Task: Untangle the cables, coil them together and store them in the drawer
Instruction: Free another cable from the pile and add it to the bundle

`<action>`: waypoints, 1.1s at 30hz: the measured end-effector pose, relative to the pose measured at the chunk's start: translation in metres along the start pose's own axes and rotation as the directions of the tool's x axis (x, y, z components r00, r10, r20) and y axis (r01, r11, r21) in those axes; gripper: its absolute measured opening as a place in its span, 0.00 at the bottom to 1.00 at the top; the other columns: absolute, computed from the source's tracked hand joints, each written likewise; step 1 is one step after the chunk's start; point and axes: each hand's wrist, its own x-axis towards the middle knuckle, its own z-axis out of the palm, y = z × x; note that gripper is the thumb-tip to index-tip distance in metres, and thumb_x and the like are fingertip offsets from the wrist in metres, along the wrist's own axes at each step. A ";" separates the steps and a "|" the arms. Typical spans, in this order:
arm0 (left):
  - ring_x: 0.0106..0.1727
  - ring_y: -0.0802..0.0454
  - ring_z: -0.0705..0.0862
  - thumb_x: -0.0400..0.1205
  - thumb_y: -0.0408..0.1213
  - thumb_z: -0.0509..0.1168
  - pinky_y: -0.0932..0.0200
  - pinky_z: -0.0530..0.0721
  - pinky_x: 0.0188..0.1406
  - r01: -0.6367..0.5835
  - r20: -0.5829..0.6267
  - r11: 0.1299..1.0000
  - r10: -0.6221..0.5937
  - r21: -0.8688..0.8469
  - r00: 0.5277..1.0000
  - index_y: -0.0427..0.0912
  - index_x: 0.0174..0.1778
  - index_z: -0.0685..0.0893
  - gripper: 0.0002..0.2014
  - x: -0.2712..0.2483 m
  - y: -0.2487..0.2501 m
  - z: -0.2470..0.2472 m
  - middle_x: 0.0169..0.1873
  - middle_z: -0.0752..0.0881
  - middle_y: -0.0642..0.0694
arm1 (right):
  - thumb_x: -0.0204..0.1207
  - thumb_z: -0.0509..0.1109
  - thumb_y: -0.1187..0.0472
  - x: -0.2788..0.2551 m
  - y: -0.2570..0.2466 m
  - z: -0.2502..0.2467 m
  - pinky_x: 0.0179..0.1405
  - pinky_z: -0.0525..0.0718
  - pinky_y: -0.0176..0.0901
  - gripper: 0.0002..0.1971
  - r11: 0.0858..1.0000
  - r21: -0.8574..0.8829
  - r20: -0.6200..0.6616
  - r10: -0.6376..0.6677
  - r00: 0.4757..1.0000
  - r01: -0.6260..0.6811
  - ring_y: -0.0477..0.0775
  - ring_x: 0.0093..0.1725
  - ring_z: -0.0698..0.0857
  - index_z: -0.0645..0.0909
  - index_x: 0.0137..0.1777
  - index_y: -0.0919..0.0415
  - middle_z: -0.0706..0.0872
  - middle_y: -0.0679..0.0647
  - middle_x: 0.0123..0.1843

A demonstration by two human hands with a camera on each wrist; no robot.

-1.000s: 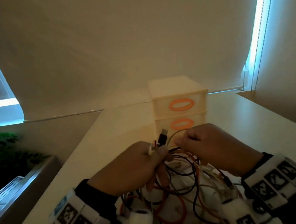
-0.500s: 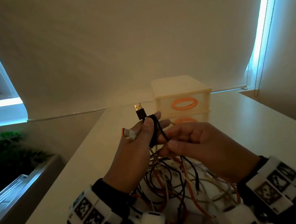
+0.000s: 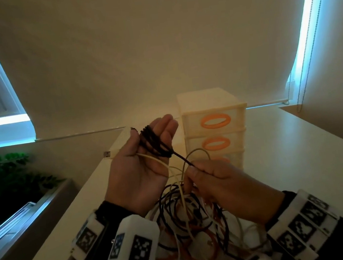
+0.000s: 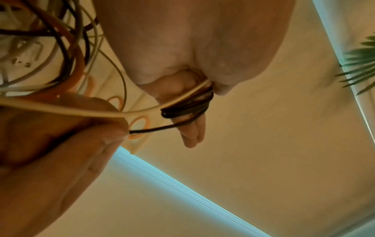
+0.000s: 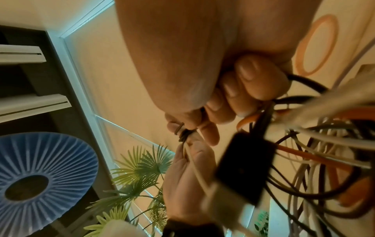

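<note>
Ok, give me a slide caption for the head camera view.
Black cable looped around the raised left hand, right hand pinching its strand above the tangled pile, drawer unit behind.

My right hand (image 5: 213,48) curls round a black cable (image 5: 308,81); at three o'clock hangs the tangle (image 5: 324,160) of orange, white, black cables.

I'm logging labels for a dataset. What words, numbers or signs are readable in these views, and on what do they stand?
No readable text in any view.
Wrist bands: black-and-white square code patterns, no letters or numbers.
Drawer unit: only orange oval handles, no label.
White plug block: small dark marks, too blurred to read.
</note>
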 end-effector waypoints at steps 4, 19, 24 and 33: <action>0.59 0.39 0.91 0.92 0.48 0.52 0.57 0.92 0.50 0.006 0.014 0.999 -0.005 -0.042 1.000 0.26 0.61 0.87 0.28 0.001 -0.003 -0.005 0.61 0.90 0.34 | 0.89 0.56 0.51 0.001 0.009 -0.004 0.25 0.67 0.31 0.21 0.995 0.076 0.007 0.064 0.998 -0.065 0.39 0.22 0.69 0.84 0.41 0.61 0.73 0.42 0.22; 0.32 0.52 0.83 0.95 0.47 0.43 0.62 0.78 0.32 0.179 0.357 0.982 -0.150 -0.051 0.922 0.28 0.79 0.70 0.27 -0.001 0.014 -0.015 0.43 0.89 0.41 | 0.84 0.66 0.55 0.001 0.014 -0.043 0.36 0.87 0.39 0.11 0.992 -0.050 -0.188 0.108 0.976 -0.119 0.45 0.31 0.84 0.85 0.43 0.59 0.84 0.45 0.34; 0.27 0.58 0.70 0.94 0.48 0.36 0.63 0.69 0.28 0.217 0.474 0.976 -0.190 -0.002 0.860 0.30 0.74 0.72 0.30 -0.002 0.017 -0.013 0.35 0.85 0.45 | 0.78 0.71 0.46 0.001 0.016 -0.051 0.30 0.79 0.29 0.11 0.980 -0.184 -0.256 0.026 0.966 -0.075 0.42 0.28 0.81 0.85 0.39 0.51 0.87 0.46 0.31; 0.22 0.52 0.83 0.92 0.44 0.53 0.64 0.82 0.23 0.283 0.386 0.880 -0.430 0.382 0.816 0.22 0.69 0.79 0.26 -0.008 -0.002 -0.014 0.31 0.87 0.39 | 0.84 0.65 0.49 0.013 0.018 -0.041 0.28 0.77 0.31 0.12 0.974 -0.223 -0.409 -0.050 0.911 -0.047 0.39 0.25 0.79 0.80 0.41 0.51 0.81 0.43 0.25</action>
